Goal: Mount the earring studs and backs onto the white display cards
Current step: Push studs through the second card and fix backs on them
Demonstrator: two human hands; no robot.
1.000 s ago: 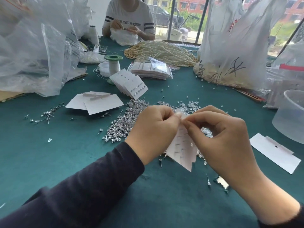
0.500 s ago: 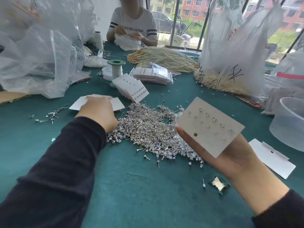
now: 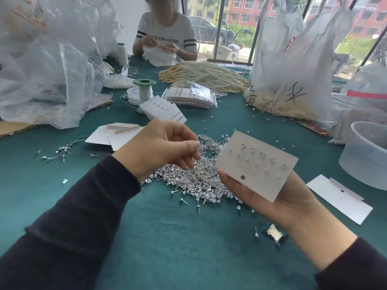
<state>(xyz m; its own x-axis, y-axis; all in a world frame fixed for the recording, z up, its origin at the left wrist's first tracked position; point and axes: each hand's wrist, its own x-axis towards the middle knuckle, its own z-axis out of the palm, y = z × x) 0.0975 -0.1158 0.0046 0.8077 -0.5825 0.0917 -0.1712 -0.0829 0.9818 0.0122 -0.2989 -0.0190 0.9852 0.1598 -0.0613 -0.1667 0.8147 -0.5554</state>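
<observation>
My right hand (image 3: 278,201) lies palm up and holds a white display card (image 3: 255,164) tilted toward me. Several small clear studs sit in rows on the card, with a round hole near its lower edge. My left hand (image 3: 159,147) hovers above the big heap of silver earring studs and clear backs (image 3: 188,181) on the green table. Its fingers are curled against the thumb, and I see nothing between them. Blank cards (image 3: 104,137) lie left of the heap.
A fanned stack of filled cards (image 3: 163,110) stands behind the heap, next to a green-topped spool (image 3: 144,86) and bagged cards (image 3: 190,97). A clear plastic tub (image 3: 368,153) and another blank card (image 3: 339,197) are at the right. Pearl strands (image 3: 205,76), plastic bags and a seated person (image 3: 165,34) fill the back.
A second ago both hands worked on the card together. My left hand then reached to the blank cards at the left and has now come back over the heap. My right hand turned the card face up.
</observation>
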